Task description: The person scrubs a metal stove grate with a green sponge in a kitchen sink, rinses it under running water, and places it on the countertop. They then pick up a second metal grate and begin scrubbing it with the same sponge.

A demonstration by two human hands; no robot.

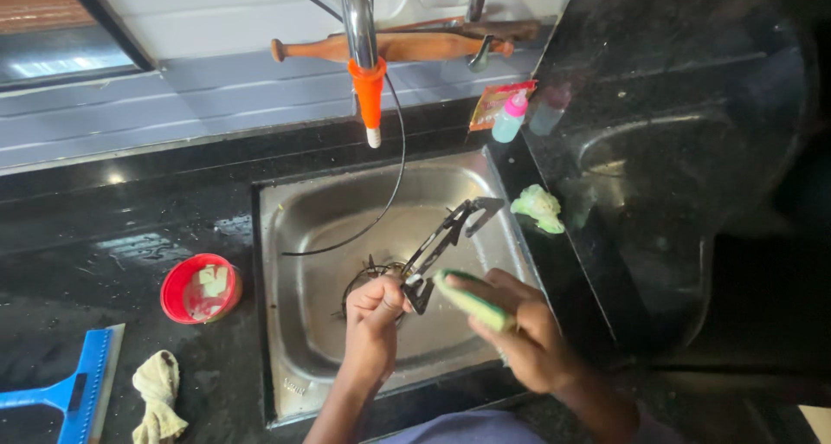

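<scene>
— Grip check, left side first: your left hand (374, 310) is closed in a fist around the lower end of a black metal tool (446, 241), something like folding tongs or a pot lifter. Its long arms slant up and to the right over the steel sink (299, 297).

— And your right?

— Your right hand (524, 336) has its fingers wrapped tight on a green and yellow scrub sponge (472, 304). The sponge's near end sits just beside the tool's hinge, close to your left thumb. Whether it is actually touching the metal, you cannot tell from this view.

— What lies under the tool?

— Dark wire-like piece in the basin, around the drain, partly hidden by your left fist. Thin black cord (394, 167) hangs down from above and curves into the basin.

— Near left, on the desk?

— Blue squeegee (74, 392) at the bottom corner, a crumpled pale cloth (157, 396) just beside it. Further up, a red round dish (201, 288) holding pale bits, near the sink's left rim. Desk (104, 236) is black stone, wet in patches.

— Right of the sink?

— Small green and white wad (538, 209) on the black surface, just off the sink's rim.

— Far end?

— Tap (359, 20) with an orange nozzle (370, 93) above the basin. Behind it, a wooden rolling pin (389, 48) lies along the ledge. Small bottle with a pink cap (509, 117) stands near a red packet (495, 102).
</scene>
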